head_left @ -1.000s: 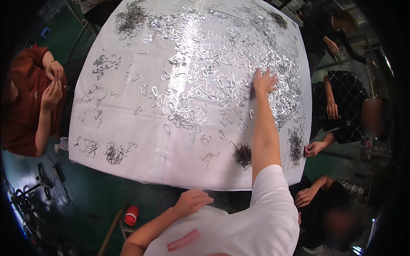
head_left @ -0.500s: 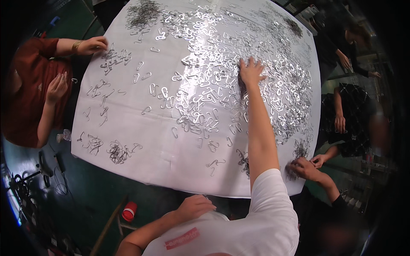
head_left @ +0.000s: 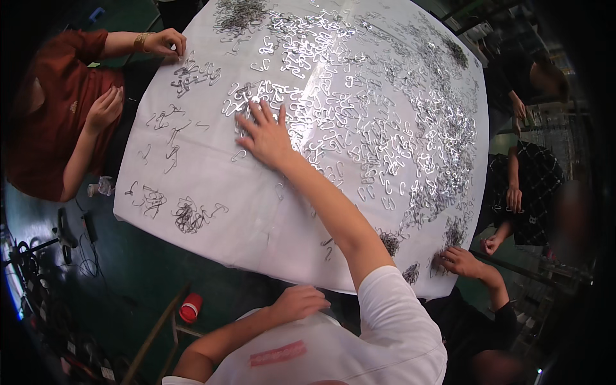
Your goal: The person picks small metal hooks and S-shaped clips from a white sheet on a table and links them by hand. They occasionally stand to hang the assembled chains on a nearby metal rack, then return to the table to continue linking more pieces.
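Note:
My right hand [head_left: 268, 136] lies spread on the white-covered table [head_left: 224, 247], palm down and fingers apart. It touches the left side of a wide scatter of shiny bent metal hooks [head_left: 333, 122]; some hooks lie just beyond its fingertips, and whatever is under the palm is hidden. Close to my body, just off the table's near edge, my left hand [head_left: 298, 304] is closed with its fingers pressed together. What it holds, if anything, does not show. Under my right forearm, a few loose darker hooks [head_left: 328, 249] are partly covered.
Small piles of hooks lie at the near left [head_left: 190, 217] and near right [head_left: 389, 242]. A person in a red-brown shirt [head_left: 58, 122] is at the left; a co-worker's hand [head_left: 461, 262] touches a pile at the right. A red container [head_left: 191, 308] stands below the table.
My right hand has swept left across the table from the middle of the scatter, and hooks have shifted left with it. My left hand stays near my body.

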